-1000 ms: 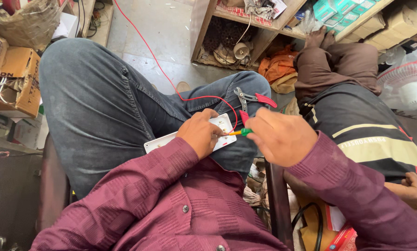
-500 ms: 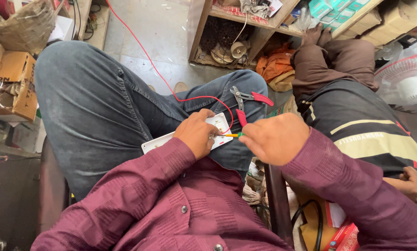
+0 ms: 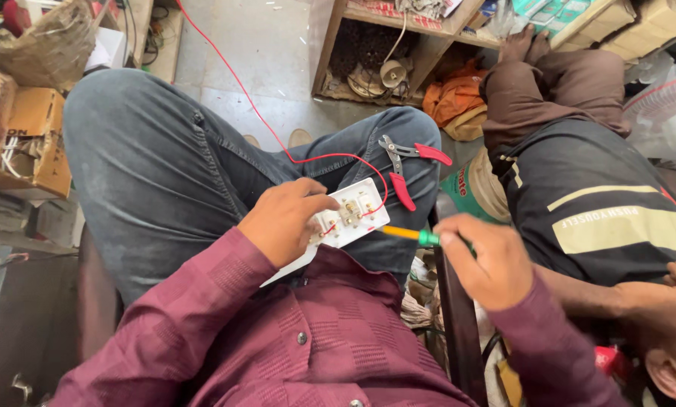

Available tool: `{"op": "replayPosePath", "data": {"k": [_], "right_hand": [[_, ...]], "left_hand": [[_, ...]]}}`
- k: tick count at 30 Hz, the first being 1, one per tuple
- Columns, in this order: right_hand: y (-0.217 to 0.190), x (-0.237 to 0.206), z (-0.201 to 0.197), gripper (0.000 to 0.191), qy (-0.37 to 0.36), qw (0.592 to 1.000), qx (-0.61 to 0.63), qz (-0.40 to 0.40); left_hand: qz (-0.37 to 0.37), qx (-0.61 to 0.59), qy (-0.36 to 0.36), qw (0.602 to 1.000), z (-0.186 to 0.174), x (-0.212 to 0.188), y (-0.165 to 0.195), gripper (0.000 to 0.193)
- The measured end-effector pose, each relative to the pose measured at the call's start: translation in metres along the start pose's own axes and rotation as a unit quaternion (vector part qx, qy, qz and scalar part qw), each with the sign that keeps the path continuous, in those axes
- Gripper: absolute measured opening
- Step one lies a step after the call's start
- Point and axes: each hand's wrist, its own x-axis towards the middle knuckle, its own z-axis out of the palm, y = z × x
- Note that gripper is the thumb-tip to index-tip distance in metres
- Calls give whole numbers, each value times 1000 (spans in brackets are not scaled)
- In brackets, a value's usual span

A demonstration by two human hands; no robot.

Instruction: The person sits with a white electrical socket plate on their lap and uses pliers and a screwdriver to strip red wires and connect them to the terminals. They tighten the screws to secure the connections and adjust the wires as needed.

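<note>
Switch plate (image 3: 345, 220): white, back up, resting on the knee, clamped by left hand (image 3: 281, 220). Right hand (image 3: 482, 256) closed around a screwdriver (image 3: 412, 235), tip beside the plate. Red wire (image 3: 277, 136) attached; pliers (image 3: 402, 162) nearby.

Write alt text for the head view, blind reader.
A person's left hand holds a white switch plate on their lap while the right hand points a screwdriver at it. A red wire runs to the plate; red-handled pliers rest on the knee.
</note>
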Motion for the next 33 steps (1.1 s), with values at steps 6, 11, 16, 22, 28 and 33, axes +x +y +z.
{"op": "replayPosePath", "data": {"k": [6, 11, 16, 22, 28, 33], "right_hand": [[66, -19, 99, 20, -96, 920, 351, 144], [52, -17, 128, 25, -109, 985, 112, -65], [14, 7, 116, 18, -25, 974, 60, -216], [-18, 46, 139, 16, 62, 979, 66, -184], [-31, 61, 170, 11, 81, 980, 102, -153], [-32, 61, 170, 15, 141, 958, 26, -249]], "left_hand": [[230, 210, 11, 950, -14, 23, 7, 18], [246, 261, -34, 933, -25, 18, 2, 6], [132, 199, -49, 970, -21, 5, -2, 6], [-8, 105, 18, 994, 1, -9, 5, 12], [-141, 67, 8, 988, 2, -20, -1, 15], [-183, 101, -38, 977, 14, -17, -16, 23]]}}
